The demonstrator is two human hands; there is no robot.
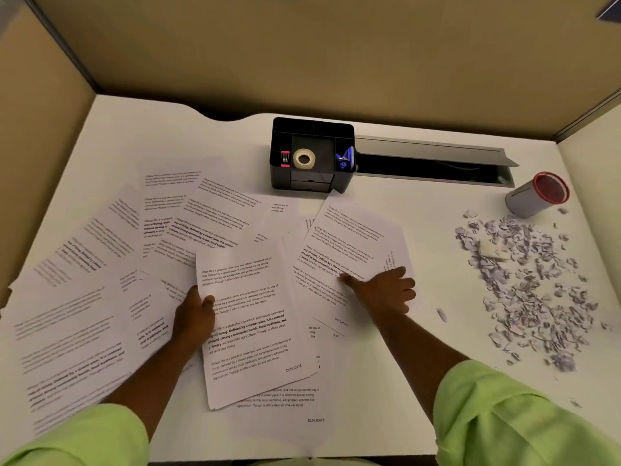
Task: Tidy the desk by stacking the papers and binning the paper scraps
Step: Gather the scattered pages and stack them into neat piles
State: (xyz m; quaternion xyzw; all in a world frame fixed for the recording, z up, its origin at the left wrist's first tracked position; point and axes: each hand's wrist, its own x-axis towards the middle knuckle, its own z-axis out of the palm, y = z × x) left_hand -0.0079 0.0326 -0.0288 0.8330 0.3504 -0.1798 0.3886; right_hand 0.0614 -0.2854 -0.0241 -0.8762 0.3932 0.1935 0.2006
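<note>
**Loose sheets half gathered; scraps untouched**

Although only the head view is to hand, it shows enough to report. My left hand (195, 317) pinches the left edge of a small stack of papers (248, 317) at the counter's near centre, thumb on top. My right hand (383, 290) lies flat, fingers spread, on a tilted sheet (349, 250) just beside that stack. More sheets (100, 297) fan out overlapping to the left.

I judge the sheets light, limp and slippery on each other; best slid flat, then taken by an edge and squared up.

The paper scraps (531, 284) lie scattered at the right, well apart from the sheets: tiny, weightless, likely to scatter, so better swept together than picked singly. A red-rimmed canister (537, 195) stands just behind them. A black organiser (312, 153) touches the tilted sheet's far corner. The counter (420, 381) near me is bare.
</note>
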